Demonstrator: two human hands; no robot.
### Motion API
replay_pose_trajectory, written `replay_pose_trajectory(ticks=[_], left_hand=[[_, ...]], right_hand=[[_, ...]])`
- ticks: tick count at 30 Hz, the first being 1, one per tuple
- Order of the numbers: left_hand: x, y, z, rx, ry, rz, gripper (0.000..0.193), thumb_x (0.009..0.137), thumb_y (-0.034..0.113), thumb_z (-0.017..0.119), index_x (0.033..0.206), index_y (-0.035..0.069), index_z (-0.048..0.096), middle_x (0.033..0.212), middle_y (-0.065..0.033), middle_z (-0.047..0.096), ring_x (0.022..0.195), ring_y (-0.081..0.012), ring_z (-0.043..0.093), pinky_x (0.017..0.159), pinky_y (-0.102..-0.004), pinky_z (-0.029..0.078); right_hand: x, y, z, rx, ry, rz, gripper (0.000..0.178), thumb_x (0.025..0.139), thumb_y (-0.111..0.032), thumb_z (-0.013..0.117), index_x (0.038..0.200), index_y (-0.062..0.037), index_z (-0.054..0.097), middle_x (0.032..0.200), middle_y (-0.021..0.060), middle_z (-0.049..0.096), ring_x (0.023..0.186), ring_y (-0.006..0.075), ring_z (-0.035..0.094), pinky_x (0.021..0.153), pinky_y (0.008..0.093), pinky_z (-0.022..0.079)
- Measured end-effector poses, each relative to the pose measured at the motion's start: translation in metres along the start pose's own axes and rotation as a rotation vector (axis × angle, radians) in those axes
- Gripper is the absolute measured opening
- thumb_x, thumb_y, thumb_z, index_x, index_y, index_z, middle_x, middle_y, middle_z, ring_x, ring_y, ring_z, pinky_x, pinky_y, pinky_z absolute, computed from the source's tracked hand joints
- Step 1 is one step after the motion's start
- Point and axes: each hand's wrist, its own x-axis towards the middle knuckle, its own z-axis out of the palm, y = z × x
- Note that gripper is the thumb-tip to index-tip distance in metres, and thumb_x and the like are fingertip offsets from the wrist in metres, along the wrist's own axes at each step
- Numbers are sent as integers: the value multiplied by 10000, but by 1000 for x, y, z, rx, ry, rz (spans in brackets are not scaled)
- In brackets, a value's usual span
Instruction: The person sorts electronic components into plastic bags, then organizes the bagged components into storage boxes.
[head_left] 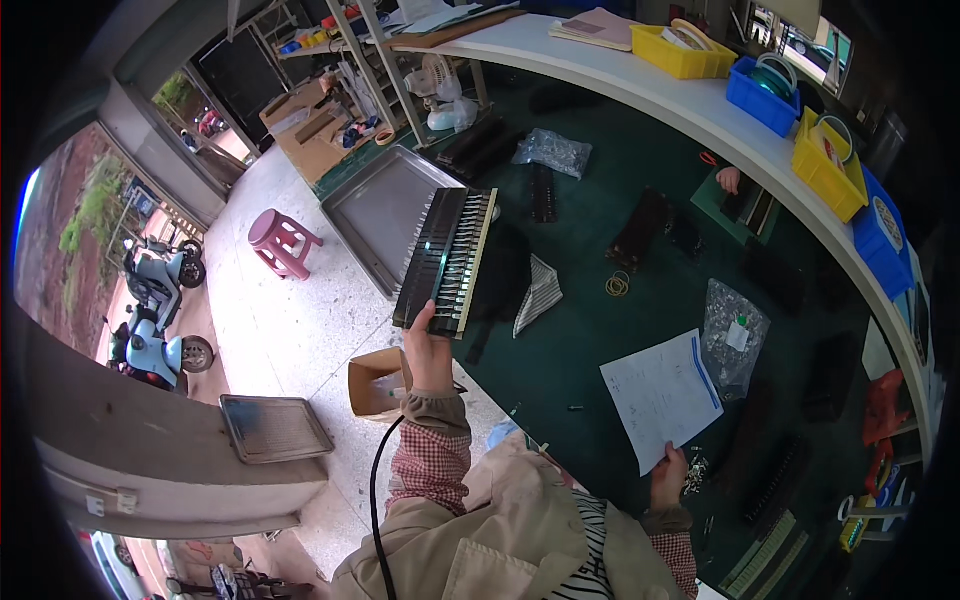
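I see the long black rack (430, 280) now, held up tilted, silvery metal pieces (466, 270) lining it! And there's the white paper sheet (660, 395), slanted across the green table (530, 385).

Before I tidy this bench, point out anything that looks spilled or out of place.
The small, silvery metal pieces beside the right hand look possibly spilled: they lie loose in an uneven cluster on the dark green tabletop, outside any container. Nothing looks plainly damaged.
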Motion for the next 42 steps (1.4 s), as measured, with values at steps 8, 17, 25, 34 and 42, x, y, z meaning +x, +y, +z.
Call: replay_pose_trajectory(ticks=[8, 17, 25, 34, 42], left_hand=[[-27, 40, -42, 316, 125, 229, 264, 809, -9, 528, 1068, -45, 490, 995, -117, 561, 893, -214, 575, 793, -309, 497], [4, 85, -71, 331, 270, 705, 227, 829, 36, 535, 1020, -82, 503, 964, -129, 572, 826, -206, 585, 744, -302, 503], [70, 88, -79, -28, 296, 603, 252, 830, 40, 535, 1045, -86, 497, 956, -129, 572, 825, -208, 586, 736, -304, 510], [239, 2, -163, 339, 448, 539, 179, 837, 49, 532, 973, -68, 546, 892, -88, 591, 769, -181, 587, 683, -262, 489], [280, 22, -174, 238, 356, 380, 232, 797, 18, 565, 1023, -25, 534, 908, -91, 589, 783, -200, 597, 708, -292, 516]], right_hand=[[9, 1, 0, 22, -55, 18, 236, 869, -152, 504, 1073, -33, 494, 1029, 69, 554, 935, 196, 540, 802, 337, 439], [10, -4, 23, -120, -127, 45, 217, 863, -142, 514, 1056, -43, 504, 1005, 52, 555, 885, 156, 538, 766, 298, 435], [31, -8, 130, -277, -272, 17, 240, 881, -146, 490, 1090, -29, 498, 1032, 57, 546, 907, 145, 525, 798, 300, 428], [69, 18, 278, -340, -290, 76, 232, 888, -136, 479, 1096, -38, 501, 1026, 48, 547, 923, 142, 521, 809, 293, 416], [132, 60, 419, -501, -390, -77, 118, 877, -111, 497, 949, -33, 549, 763, -16, 515, 719, 70, 478, 676, 236, 407]])
